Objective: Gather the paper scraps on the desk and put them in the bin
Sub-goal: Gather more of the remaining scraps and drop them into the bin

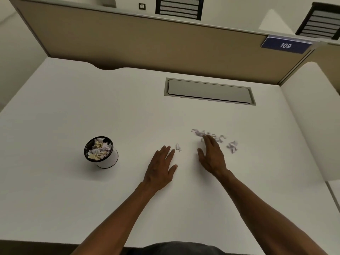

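A small round bin (108, 159) with a black rim and white wall stands on the white desk (73, 199) at the left, filled with crumpled paper. Pale paper scraps (198, 133) lie in a loose row right of centre. A small clump (232, 146) sits further right and a single scrap (178, 147) lies between my hands. My left hand (161, 167) lies flat and open on the desk, its fingertips just left of the single scrap. My right hand (212, 155) is open, its fingertips touching the near edge of the row and covering part of it.
A grey cable hatch (209, 91) is set into the desk behind the scraps. A tan partition (147, 45) closes the back, with a blue "109" sign (286, 45) at its right. A white side panel (312, 116) rises along the right edge.
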Demonstrator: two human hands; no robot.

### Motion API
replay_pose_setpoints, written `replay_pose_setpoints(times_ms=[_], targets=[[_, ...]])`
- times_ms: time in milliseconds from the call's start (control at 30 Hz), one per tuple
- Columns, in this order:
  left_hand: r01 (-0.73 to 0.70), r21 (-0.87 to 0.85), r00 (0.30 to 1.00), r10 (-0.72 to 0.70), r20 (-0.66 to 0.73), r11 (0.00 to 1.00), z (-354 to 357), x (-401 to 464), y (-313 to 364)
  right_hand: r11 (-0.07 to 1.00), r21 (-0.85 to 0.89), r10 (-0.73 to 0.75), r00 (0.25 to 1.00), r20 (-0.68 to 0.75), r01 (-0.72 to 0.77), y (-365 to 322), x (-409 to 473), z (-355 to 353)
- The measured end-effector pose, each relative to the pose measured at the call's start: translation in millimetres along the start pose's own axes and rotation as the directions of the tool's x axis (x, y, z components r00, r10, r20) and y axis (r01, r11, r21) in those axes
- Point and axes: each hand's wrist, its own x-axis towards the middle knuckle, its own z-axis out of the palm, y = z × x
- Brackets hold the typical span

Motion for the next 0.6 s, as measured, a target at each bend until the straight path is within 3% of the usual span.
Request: replay_pose_setpoints(times_ms=[133,233,433,600], targets=[[-0.020,0.028,0.999,0.020,-0.025,0.999,7,9,5,0.993,-0.111,-0.024,0.985,0.168,0.043,10,13,-10],[-0.010,0.019,1.000,0.010,-0.022,1.000,10,12,3,0.983,-0.138,-0.092,0.976,0.198,0.120,3,1,-2],[-0.037,0.021,0.999,0.037,-0.010,0.999,14,10,-4,0.969,0.011,-0.248,0.962,0.111,0.248,-18,-11,7],[-0.003,0.025,1.000,0.003,-0.006,1.000,18,11,-1,0.988,0.020,-0.150,0.988,-0.038,0.150,-26,20,-2]])
